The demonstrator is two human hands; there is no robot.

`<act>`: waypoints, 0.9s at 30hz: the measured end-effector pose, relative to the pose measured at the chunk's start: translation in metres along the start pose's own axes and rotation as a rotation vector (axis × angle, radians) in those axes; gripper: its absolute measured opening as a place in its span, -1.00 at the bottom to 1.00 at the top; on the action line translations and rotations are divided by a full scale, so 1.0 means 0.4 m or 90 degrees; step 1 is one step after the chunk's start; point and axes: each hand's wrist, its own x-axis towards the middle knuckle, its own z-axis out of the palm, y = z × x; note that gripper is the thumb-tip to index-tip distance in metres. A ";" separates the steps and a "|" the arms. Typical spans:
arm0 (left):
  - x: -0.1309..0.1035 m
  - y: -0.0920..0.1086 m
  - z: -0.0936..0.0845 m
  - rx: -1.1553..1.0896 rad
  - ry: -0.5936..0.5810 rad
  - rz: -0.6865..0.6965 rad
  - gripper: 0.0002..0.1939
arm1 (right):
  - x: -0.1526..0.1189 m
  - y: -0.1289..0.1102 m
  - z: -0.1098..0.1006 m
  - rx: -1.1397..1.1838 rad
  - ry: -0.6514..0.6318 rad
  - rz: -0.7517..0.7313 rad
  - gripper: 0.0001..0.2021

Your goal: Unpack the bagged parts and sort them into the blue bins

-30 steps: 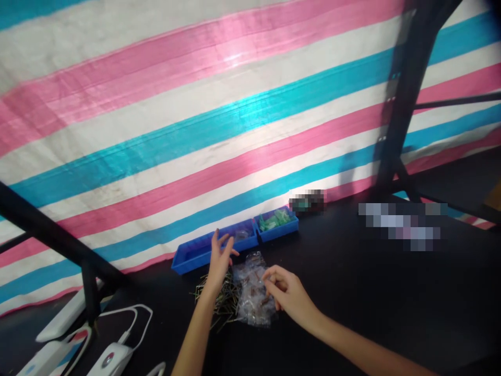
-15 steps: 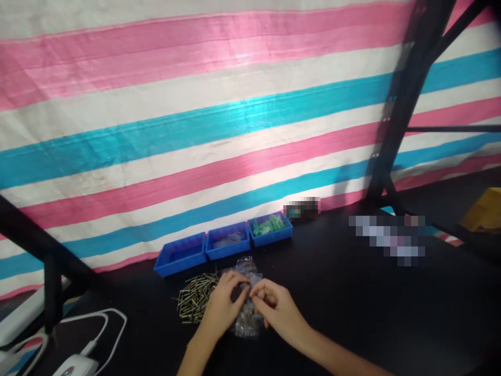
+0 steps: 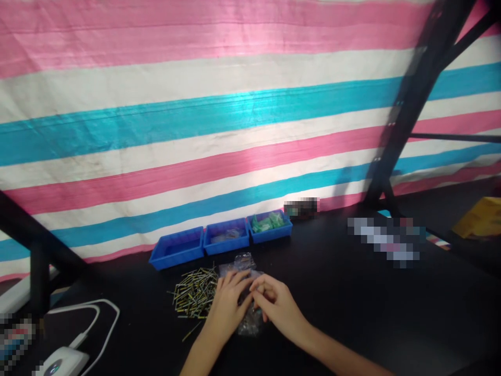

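Note:
My left hand [image 3: 229, 303] is over a heap of clear plastic bags [image 3: 250, 328], its thumb and forefinger curled toward my right hand. Fingertips of my right hand [image 3: 277, 301] are pinched together, nearly meeting the left ones above the bags. Whatever sits between the fingertips is too small and hidden to make out. Left of my left hand lies a pile of thin yellow and grey sticks [image 3: 194, 293], partly covered by the hand. One loose stick [image 3: 191, 332] rests near my left wrist.
Behind the hands stand three blue trays in a row: a bare one [image 3: 178, 250], one with clear plastic pieces [image 3: 227, 236] and one with green pieces [image 3: 269, 223]. A white cable [image 3: 111, 329] and white device [image 3: 64, 363] lie at left. Black frame legs [image 3: 407, 120] stand at the back.
My fingertips have come slightly closer together, and my left hand has shifted a little right over the bags. The view has tilted slightly; the trays stay put.

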 end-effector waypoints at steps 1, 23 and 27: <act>0.000 0.005 -0.001 -0.003 0.001 -0.003 -0.74 | 0.000 -0.001 0.000 0.006 0.002 -0.001 -0.85; 0.010 0.061 -0.005 -0.577 0.130 -0.243 -0.62 | 0.018 -0.025 -0.026 0.043 -0.049 0.080 -0.72; 0.005 0.064 0.000 -0.618 0.094 -0.223 -0.57 | 0.020 -0.030 -0.034 0.039 -0.022 0.077 -0.71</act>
